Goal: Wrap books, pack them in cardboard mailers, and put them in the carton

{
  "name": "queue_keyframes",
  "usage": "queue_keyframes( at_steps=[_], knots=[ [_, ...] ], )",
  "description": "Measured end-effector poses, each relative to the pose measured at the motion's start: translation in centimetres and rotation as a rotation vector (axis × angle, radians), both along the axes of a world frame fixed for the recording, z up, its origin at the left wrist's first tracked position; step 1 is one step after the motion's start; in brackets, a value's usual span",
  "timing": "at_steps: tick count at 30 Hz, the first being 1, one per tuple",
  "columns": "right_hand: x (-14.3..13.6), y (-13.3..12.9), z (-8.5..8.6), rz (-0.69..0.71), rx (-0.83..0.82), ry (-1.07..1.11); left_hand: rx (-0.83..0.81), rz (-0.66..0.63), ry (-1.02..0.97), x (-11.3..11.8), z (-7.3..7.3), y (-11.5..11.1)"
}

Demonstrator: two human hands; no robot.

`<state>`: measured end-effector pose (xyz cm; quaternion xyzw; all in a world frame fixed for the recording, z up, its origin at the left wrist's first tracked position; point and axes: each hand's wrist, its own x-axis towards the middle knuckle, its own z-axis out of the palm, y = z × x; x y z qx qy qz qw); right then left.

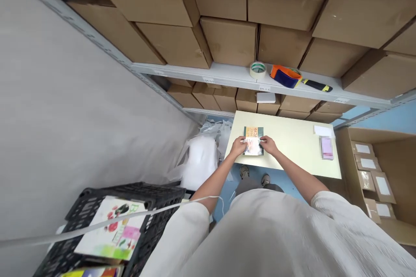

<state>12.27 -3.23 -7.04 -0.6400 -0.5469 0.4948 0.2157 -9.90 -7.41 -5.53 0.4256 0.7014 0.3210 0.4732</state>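
Observation:
A book [254, 146] with a green, orange and pale cover lies near the front left of the cream table [292, 138]. On its left edge, my left hand [239, 145] has its fingers closed. Opposite, my right hand [268, 144] grips the right edge, fingers bent round it. A whitish strip or sheet crosses the cover between both hands; its outline is hard to make out.
White papers [323, 131] and a purple item [326, 147] lie at the table's right. Behind, a shelf [227, 75] holds cartons, tape [258, 70] and a cutter [316, 85]. A black crate [159, 207] with books stands lower left; an open carton [346, 160] stands right.

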Motion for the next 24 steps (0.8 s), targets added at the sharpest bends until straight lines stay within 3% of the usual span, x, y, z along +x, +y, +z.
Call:
queue_keyframes(
  at_steps=[6,10,15,19,24],
  knots=[
    [-1.8,1.4,-1.9,-0.164,-0.088,-0.036,-0.092,-0.107,-0.001,-1.2,-2.7,3.7],
    [-2.6,2.8,-2.8,-0.239,-0.139,0.001,-0.151,-0.124,-0.106,-1.3,-4.7,5.6],
    [-2.7,4.6,-3.6,-0.315,-0.149,0.012,-0.075,-0.182,-0.098,-1.4,-6.6,6.5],
    [-2.2,4.8,-4.1,-0.385,-0.157,0.040,-0.022,-0.258,-0.019,-1.4,-7.0,6.6],
    [-2.1,4.4,-4.6,-0.405,-0.180,0.106,-0.068,-0.298,0.020,-1.1,-6.6,6.7]
  ],
)
